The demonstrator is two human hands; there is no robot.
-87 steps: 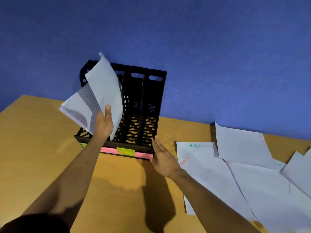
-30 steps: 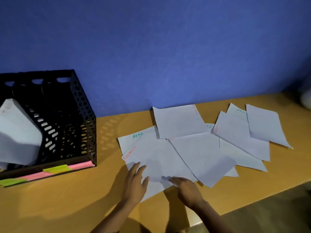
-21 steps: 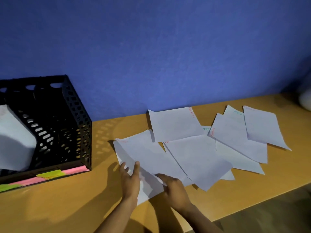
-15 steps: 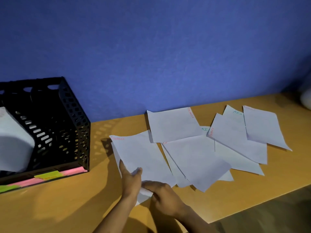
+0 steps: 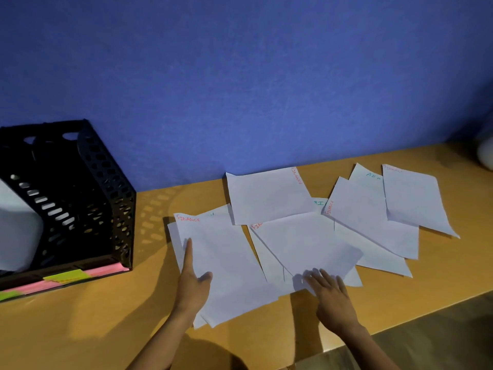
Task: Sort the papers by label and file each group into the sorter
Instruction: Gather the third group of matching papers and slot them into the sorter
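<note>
Two hands are being rested on loose sheets at the near side of the desk [image 5: 88, 329]. The left hand [image 5: 192, 285] is being held against the near-left sheet [image 5: 226, 265], the one marked FINANCE in red at its far corner, with the fingers straight along its left edge and the thumb spread over the paper. The right hand [image 5: 332, 295] is being laid flat, fingers spread and slightly blurred, on the near edge of the middle sheet [image 5: 306, 244], just right of the FINANCE sheet. Beyond the middle sheet, a further sheet [image 5: 266, 196] with red lettering along its right edge is lying close to the blue wall [image 5: 240, 76]. To the right of the middle sheet, more papers [image 5: 373, 217] are being left overlapped, some lettered in red and some in green. Well to the left of the FINANCE sheet, the black sorter [image 5: 106, 198] is standing against the wall, with white paper [image 5: 16, 231] showing in it and pink and yellow-green labels [image 5: 66, 276] along its front edge.
</note>
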